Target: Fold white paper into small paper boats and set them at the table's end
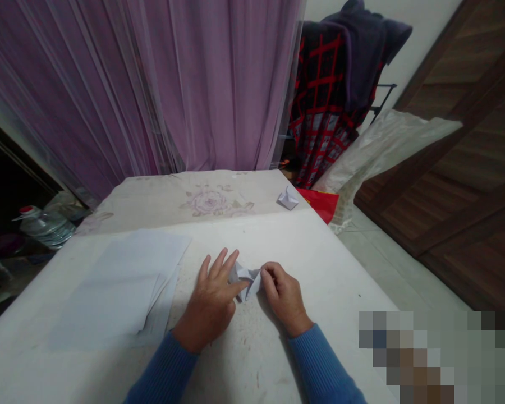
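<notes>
A small piece of white folded paper (253,280), with several creased flaps standing up, is between my two hands just above or on the white table. My left hand (212,300) is at its left side. The thumb lies across the paper and three fingers are spread upward; the index finger seems hidden behind the paper. At the right edge of the paper, my right hand (285,294) pinches a flap between thumb and curled fingers. Another folded paper piece (288,198) sits near the table's far right corner.
Loose white sheets (122,286) lie in a stack on the table's left. A floral cloth (160,196) covers the far end of the white table (320,258). Left of the table stands a clear bottle with a red cap (46,226). A purple curtain (219,84) hangs behind.
</notes>
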{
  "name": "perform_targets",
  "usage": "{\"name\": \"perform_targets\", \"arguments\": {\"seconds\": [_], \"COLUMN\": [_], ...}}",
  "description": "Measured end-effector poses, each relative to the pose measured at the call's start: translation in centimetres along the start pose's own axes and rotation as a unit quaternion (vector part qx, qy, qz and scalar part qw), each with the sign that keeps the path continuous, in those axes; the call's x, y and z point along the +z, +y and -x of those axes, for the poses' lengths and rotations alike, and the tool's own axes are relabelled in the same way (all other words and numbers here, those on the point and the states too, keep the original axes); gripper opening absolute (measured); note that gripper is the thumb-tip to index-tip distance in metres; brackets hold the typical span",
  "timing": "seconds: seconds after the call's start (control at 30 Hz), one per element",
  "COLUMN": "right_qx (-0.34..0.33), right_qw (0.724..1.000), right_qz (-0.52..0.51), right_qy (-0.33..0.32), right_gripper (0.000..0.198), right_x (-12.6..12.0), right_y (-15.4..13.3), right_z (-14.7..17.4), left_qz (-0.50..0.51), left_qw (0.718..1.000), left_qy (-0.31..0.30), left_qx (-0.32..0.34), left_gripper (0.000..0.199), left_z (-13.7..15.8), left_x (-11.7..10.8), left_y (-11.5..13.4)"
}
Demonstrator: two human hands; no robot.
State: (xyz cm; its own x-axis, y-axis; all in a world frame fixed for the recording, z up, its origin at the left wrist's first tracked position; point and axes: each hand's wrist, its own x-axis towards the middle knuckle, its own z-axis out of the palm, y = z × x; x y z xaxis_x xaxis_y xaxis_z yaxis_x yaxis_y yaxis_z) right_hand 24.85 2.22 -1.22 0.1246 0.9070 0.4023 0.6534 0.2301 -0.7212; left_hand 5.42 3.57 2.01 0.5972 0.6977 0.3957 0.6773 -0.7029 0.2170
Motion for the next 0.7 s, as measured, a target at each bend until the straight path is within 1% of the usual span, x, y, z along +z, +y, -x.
{"name": "perform_targets", "arguments": {"seconds": [0.07, 0.23, 0.37, 0.47, 0.57, 0.7], "right_qx": [0.003, 0.009, 0.019, 0.020, 0.017, 0.029], "right_qw": [1.000, 1.000, 0.999, 0.999, 0.999, 0.999], "right_qz": [0.000, -0.016, -0.028, -0.030, -0.025, -0.036], "right_qy": [-0.004, -0.012, -0.014, -0.013, -0.024, -0.022], "right_gripper": [0.021, 0.022, 0.023, 0.023, 0.023, 0.024], "right_x": [0.0, 0.2, 0.2, 0.2, 0.1, -0.2], "right_y": [0.1, 0.2, 0.3, 0.4, 0.4, 0.6], "right_z": [0.0, -0.1, -0.1, 0.0, 0.0, -0.1], "left_qz": [-0.018, -0.047, -0.060, -0.067, -0.066, -0.008], "left_qw": [1.000, 0.999, 0.998, 0.998, 0.997, 0.999], "left_qy": [0.007, 0.016, 0.008, 0.011, 0.025, 0.048], "left_qx": [0.002, -0.006, -0.009, -0.012, -0.011, -0.011], "left_gripper": [0.068, 0.044, 0.036, 0.031, 0.025, 0.030], "left_z": [0.1, 0.2, 0.4, 0.4, 0.3, 0.1], "left_x": [0.7, 2.1, 2.8, 2.9, 2.5, 1.6], "left_y": [-0.2, -0.7, -0.8, -0.6, -0.4, -0.4]}}
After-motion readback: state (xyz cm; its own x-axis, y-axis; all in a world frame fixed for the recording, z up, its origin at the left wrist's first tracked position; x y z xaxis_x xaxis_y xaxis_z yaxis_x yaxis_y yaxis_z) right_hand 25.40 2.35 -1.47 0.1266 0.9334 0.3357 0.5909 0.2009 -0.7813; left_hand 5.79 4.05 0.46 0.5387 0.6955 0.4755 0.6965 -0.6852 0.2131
